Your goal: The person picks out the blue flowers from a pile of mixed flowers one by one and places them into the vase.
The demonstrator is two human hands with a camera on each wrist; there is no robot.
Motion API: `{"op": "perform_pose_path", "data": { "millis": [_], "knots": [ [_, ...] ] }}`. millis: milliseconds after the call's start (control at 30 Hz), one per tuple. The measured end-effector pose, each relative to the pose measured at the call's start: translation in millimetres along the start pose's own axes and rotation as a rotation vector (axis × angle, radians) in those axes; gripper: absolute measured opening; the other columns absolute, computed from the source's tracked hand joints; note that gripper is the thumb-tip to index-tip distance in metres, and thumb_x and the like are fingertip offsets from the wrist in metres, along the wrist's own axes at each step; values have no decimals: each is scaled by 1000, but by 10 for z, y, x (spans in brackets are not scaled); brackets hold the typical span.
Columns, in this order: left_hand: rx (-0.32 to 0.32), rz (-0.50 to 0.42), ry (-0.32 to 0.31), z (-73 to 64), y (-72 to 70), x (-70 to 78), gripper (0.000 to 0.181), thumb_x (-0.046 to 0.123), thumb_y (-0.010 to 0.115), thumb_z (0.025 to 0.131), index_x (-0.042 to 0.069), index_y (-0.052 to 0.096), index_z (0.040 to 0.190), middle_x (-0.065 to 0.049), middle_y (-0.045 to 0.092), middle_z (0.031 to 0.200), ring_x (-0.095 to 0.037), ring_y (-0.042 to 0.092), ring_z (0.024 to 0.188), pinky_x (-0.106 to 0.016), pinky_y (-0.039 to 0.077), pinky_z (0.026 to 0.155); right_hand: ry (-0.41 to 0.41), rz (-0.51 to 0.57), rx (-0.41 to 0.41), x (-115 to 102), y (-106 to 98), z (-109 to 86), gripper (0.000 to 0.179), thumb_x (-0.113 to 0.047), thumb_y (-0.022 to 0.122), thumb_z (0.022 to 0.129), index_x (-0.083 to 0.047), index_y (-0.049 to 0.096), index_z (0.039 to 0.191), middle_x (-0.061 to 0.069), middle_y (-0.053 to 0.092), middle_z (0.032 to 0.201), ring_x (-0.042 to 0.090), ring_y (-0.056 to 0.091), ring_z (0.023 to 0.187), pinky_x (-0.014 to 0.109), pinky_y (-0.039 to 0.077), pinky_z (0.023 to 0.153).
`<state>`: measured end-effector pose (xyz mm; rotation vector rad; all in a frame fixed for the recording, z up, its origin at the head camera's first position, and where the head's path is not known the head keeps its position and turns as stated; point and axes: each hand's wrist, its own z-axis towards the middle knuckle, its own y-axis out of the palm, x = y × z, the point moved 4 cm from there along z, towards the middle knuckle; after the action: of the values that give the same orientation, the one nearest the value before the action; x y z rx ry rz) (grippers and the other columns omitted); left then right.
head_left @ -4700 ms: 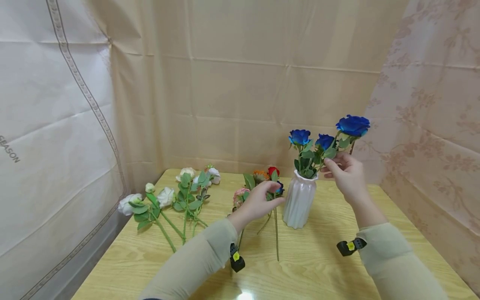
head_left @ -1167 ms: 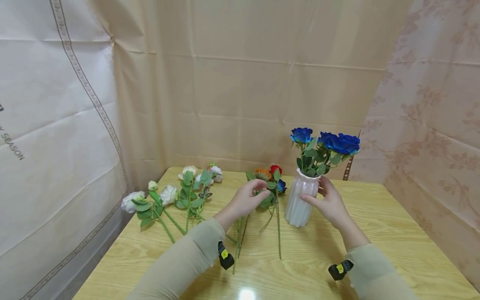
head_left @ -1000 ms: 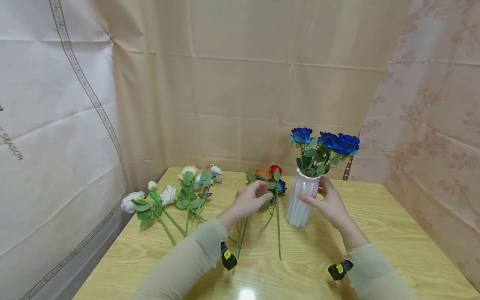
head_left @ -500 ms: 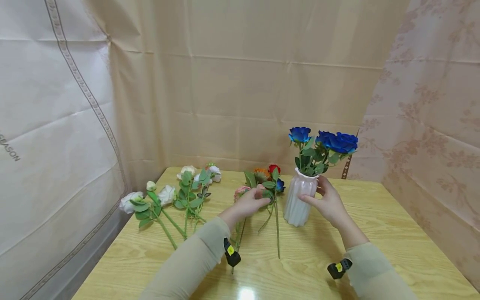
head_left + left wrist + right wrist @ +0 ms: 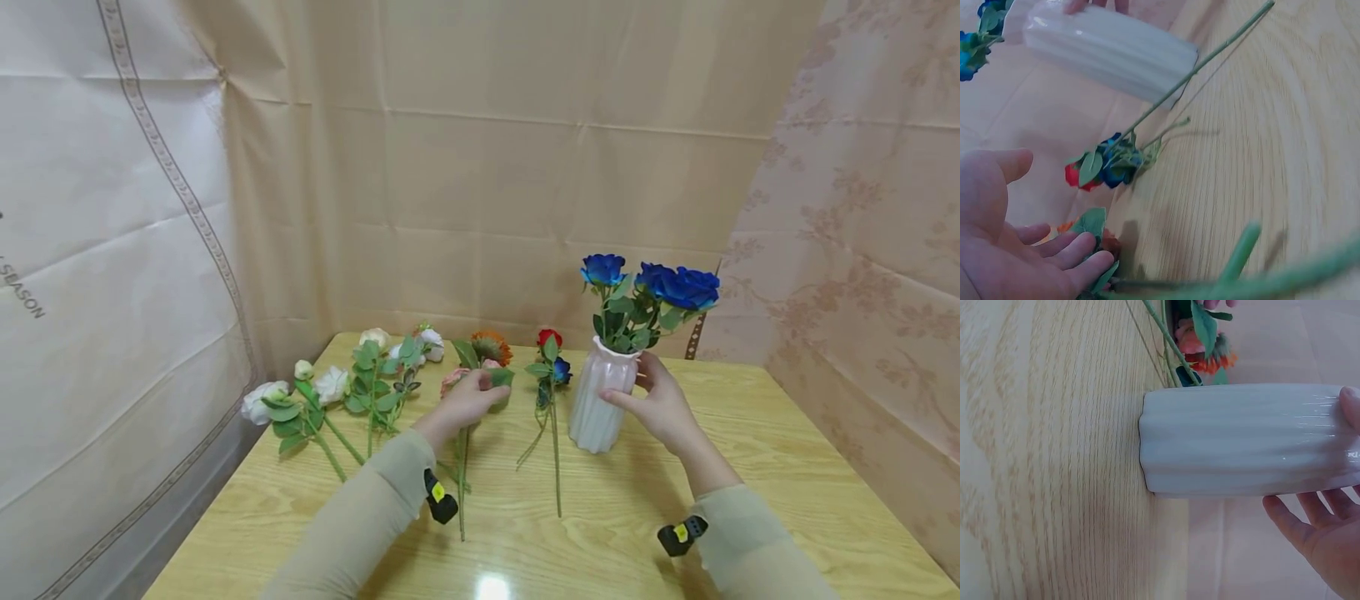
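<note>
A white fluted vase (image 5: 597, 400) stands upright on the table, holding several blue roses (image 5: 686, 287). My right hand (image 5: 660, 408) grips it just below the rim, thumb on the near side and fingers round the far side. Left of it, my left hand (image 5: 467, 404) lies against an orange flower (image 5: 491, 346) and a pink flower (image 5: 452, 382), thumb spread away and fingers loosely extended. In the left wrist view those fingers touch green leaves (image 5: 1092, 222). A red rose (image 5: 549, 338) and a small blue rose (image 5: 561, 371) lie between that hand and the vase.
White roses (image 5: 332, 385) with green stems lie at the table's left, and paler flowers (image 5: 429, 344) sit near the back edge. Beige cloth (image 5: 480, 183) hangs behind the wooden table (image 5: 600, 533), with patterned cloth (image 5: 862, 275) on the right.
My right hand has come down from a blue rose to the vase. My left hand has lowered to the flowers and moved left, and the orange and pink flowers have shifted left with it.
</note>
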<state>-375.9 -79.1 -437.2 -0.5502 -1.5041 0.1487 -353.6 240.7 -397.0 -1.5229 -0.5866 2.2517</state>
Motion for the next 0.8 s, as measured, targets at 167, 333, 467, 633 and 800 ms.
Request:
{"op": "perform_pose_path", "data": {
  "millis": [167,333,467,633,800],
  "knots": [
    [29,-25,-7,-33,-130,-54,75,46,62,101,2,35,156,-19,43,153,-40,41,139,-55,40,109,1,4,1,0,-10,-4,89,-42,79,91,-15,28,159,17,40,154,46,43,136,64,47,98],
    [32,-37,-12,-62,-225,-72,74,44,62,101,1,35,155,-21,43,152,-40,41,139,-54,40,108,11,1,8,27,-34,-16,86,-43,78,90,-11,32,156,19,43,151,46,44,135,65,46,98],
    [28,-24,-12,-73,-247,-61,75,45,62,101,1,35,155,-21,42,153,-39,40,140,-54,39,110,27,-12,6,31,-43,-23,88,-45,78,90,-10,31,156,21,42,151,47,43,135,65,46,98],
    [19,9,1,-56,-248,-33,75,48,62,101,2,37,155,-19,43,153,-39,41,140,-55,40,108,39,-27,0,24,-44,-25,90,-48,77,90,-9,30,156,22,42,151,47,43,136,65,46,98],
    [14,18,25,-37,-209,75,70,52,62,99,10,41,153,-15,45,151,-36,43,138,-54,41,107,34,-41,-3,8,-67,-23,91,-48,77,90,-8,30,156,23,42,151,48,44,135,65,47,97]
  ]
}}
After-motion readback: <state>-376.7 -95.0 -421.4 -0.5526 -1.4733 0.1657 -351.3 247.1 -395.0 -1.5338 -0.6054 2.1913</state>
